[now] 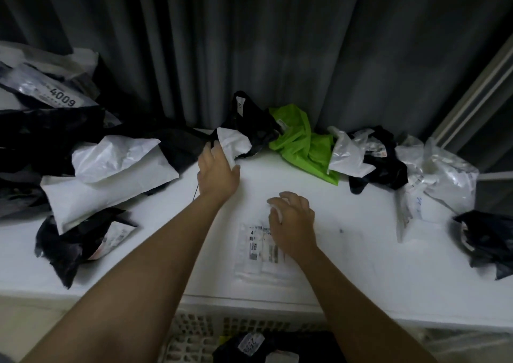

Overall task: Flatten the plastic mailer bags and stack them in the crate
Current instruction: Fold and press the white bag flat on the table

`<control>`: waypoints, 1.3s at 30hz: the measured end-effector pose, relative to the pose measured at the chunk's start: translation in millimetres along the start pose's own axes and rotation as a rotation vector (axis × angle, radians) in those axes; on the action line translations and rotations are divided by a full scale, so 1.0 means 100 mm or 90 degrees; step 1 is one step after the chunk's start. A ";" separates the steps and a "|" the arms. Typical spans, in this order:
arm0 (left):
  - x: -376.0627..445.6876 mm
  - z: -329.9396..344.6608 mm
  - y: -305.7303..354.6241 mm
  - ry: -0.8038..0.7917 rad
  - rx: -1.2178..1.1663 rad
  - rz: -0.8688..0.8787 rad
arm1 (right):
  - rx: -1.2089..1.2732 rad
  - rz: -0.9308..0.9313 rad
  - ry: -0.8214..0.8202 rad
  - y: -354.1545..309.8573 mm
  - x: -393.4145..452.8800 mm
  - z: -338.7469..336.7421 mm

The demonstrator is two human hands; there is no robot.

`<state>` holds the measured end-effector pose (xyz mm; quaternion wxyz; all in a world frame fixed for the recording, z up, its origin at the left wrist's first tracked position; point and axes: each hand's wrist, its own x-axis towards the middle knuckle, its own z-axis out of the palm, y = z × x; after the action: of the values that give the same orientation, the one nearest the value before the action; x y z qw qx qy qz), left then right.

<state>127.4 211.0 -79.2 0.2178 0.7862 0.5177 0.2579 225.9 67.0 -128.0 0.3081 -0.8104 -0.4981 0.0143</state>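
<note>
Below my arms, one white lattice plastic crate (194,332) holds a black mailer with a label (249,344); on the white table (361,265), my right hand (294,223) curls onto one flat white labelled mailer bag (261,254); farther, my left hand (216,171), fingers extended, touches a crumpled black-and-white mailer (244,135) beside one lime-green bag (302,143).

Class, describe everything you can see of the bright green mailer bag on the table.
The green mailer bag is a lime-coloured, thin, glossy plastic, crumpled and folded rather than flat. It lies at the far edge of the white table, against the grey curtain. A small white label shows near its top. A black bag touches its left side and a white bag overlaps its right. Neither hand touches it.
</note>
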 end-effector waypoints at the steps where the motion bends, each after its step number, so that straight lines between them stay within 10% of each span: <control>1: 0.12 0.04 0.00 0.015 0.011 0.001 | 0.010 -0.005 -0.003 0.01 0.08 0.02; 11: 0.35 -0.02 -0.08 0.015 0.054 -0.080 | 0.093 0.030 0.017 0.14 0.21 -0.08; 16: -0.13 -0.34 0.01 0.068 0.027 0.101 | 0.193 0.015 0.146 0.05 0.07 -0.26; 21: -0.68 -0.35 0.25 -0.082 0.068 0.273 | 0.194 -0.068 0.310 -0.34 -0.12 -0.65; 28: -1.12 -0.11 0.36 -0.164 -0.013 0.279 | 0.057 -0.046 -0.118 0.01 -0.37 -0.56; 39: -1.29 0.09 0.15 -0.253 0.143 0.307 | 0.048 -0.042 -0.185 0.27 -0.70 -0.40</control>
<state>101.0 85.3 -100.6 0.1592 0.9400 0.2895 0.0848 225.1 -17.6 -129.3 0.2635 -0.7707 -0.5630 0.1401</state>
